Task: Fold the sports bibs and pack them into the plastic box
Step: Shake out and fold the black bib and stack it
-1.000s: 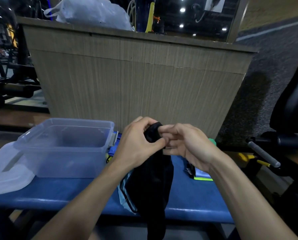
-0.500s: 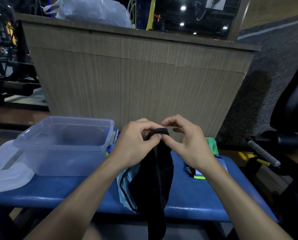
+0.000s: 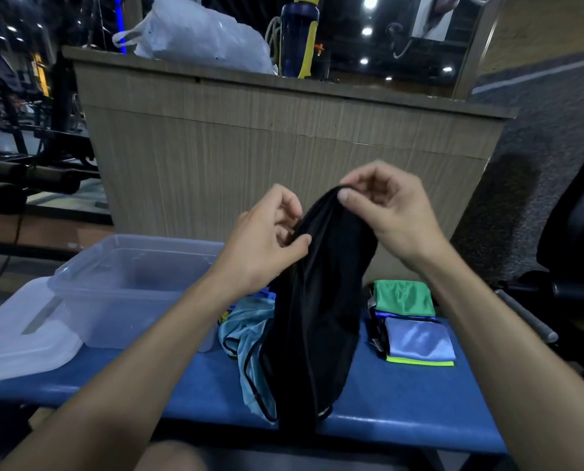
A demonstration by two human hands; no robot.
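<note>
Bench (image 3: 402, 402): one, blue.
Plastic box (image 3: 127, 287): one, open, left on the bench.
Black bib (image 3: 317, 317): one, hanging over the bench.
Folded bibs (image 3: 416, 334): three stacked, right.
Left hand (image 3: 266, 246): pinches the black bib's edge.
Right hand (image 3: 392, 212): pinches its top.

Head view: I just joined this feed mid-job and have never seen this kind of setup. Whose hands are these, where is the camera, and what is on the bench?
There is no machine here. A person wears one wide-angle camera on the head, looking forward and down at their own bare hands. The left hand and the right hand each pinch the top edge of a black bib, which hangs down over the blue padded bench. On the bench, to the left, stands the clear plastic box, with nothing visible inside, its lid beside it. A light blue bib lies crumpled by the black one. To the right is a stack of folded bibs, with a green bib behind it.
</note>
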